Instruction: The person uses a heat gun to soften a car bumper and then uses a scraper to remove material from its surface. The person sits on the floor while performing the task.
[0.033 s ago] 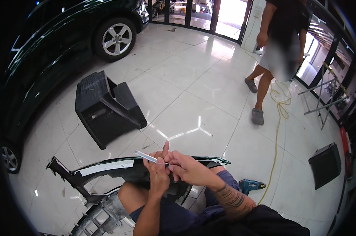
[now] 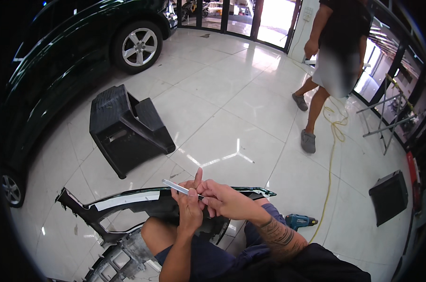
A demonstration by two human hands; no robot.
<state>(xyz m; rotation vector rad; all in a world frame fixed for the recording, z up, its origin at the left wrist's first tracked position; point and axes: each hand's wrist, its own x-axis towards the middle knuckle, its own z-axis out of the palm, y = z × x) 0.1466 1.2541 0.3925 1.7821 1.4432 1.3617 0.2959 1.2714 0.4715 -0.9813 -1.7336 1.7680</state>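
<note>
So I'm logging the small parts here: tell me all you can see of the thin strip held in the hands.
The thin strip is a slim, flat, pale silvery piece, metal or plastic by its look; which one is unclear. It lies nearly level, slanting up to the left, above the dark car bumper on the person's lap. The left hand and right hand both pinch its right end; its left end sticks out free. Any finer detail is too small to tell.

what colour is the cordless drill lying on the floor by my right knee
Teal-blue with black parts, the cordless drill; only the head view shows it.
</note>
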